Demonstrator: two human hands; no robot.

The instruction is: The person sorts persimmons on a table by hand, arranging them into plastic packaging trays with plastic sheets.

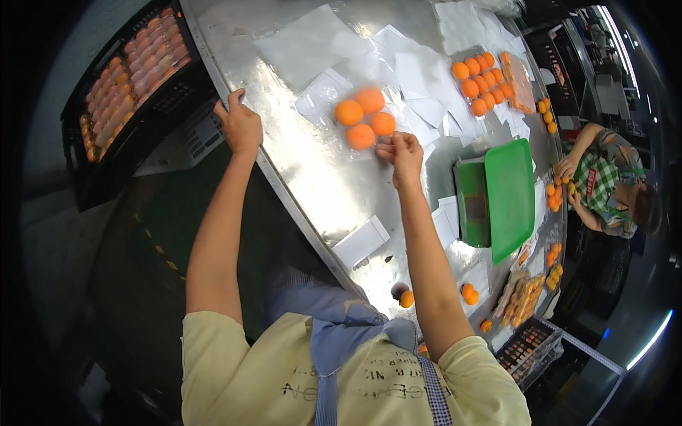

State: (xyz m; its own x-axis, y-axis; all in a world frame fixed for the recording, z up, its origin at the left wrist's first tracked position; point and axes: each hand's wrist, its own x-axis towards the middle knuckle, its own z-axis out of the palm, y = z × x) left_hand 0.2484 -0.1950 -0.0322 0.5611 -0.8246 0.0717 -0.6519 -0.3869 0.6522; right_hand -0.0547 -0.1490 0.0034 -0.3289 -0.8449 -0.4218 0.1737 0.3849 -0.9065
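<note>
Four oranges [361, 136] sit together in clear plastic on the metal table [284, 160]. Beside the lower right orange is my right hand [403, 156], its fingers pinched at the edge of the plastic; what lies between the fingertips is too small to make out. My left hand [239, 124] rests at the table's edge, fingers bent over the metal rim, away from the fruit. White paper sheets [419, 74] and clear film lie behind and beside the oranges.
A black crate [145, 78] of packed fruit stands at upper left. A green box [472, 202] with a green lid [510, 199] is right of my right arm. Packed oranges [482, 82] lie farther back. Across the table a co-worker [604, 177] handles fruit.
</note>
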